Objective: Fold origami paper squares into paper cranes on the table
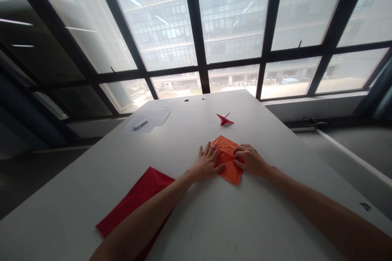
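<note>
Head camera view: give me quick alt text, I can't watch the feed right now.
The left hand and right hand press on a diamond-shaped folded orange paper on a white table. A small red origami crane sits beyond it, and a flat red paper sheet lies partly hidden by the left forearm.

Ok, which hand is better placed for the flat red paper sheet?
Left, probably: the left hand is nearer the red paper sheet, forearm crossing it; the right hand lies beyond, on the orange folded paper.
</note>
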{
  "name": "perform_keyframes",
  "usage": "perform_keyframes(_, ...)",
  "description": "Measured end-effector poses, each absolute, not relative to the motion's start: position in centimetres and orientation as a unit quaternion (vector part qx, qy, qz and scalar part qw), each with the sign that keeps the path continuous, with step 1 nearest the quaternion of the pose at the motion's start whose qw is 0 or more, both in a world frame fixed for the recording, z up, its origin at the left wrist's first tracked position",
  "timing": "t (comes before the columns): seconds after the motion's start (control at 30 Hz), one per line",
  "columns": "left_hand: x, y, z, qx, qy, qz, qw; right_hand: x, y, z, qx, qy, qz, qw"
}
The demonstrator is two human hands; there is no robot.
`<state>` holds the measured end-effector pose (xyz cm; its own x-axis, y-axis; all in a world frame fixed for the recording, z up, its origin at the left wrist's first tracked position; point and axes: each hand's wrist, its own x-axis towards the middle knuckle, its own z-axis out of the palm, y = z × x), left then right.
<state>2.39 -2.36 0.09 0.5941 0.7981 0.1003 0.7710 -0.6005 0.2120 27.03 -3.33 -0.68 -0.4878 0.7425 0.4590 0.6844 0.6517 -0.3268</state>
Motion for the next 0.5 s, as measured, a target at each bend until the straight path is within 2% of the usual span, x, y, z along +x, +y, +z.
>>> perform_keyframes(0.13,3.0,-2.2,0.3,0.869,0.462,0.165,0.056,27.0,-3.3,-0.8,-0.454,-0.837,0.033,0.305)
perform_keyframes(0.3,2.9,-1.3,-0.1,0.843,0.470,0.229,0.130,27.3,-3.3,-0.7,-0.464,-0.832,0.033,0.302)
perform_keyframes(0.5,2.2,-0.7,-0.7,0.840,0.473,0.229,0.135,27.3,-3.0,-1.0,-0.471,-0.828,0.036,0.302)
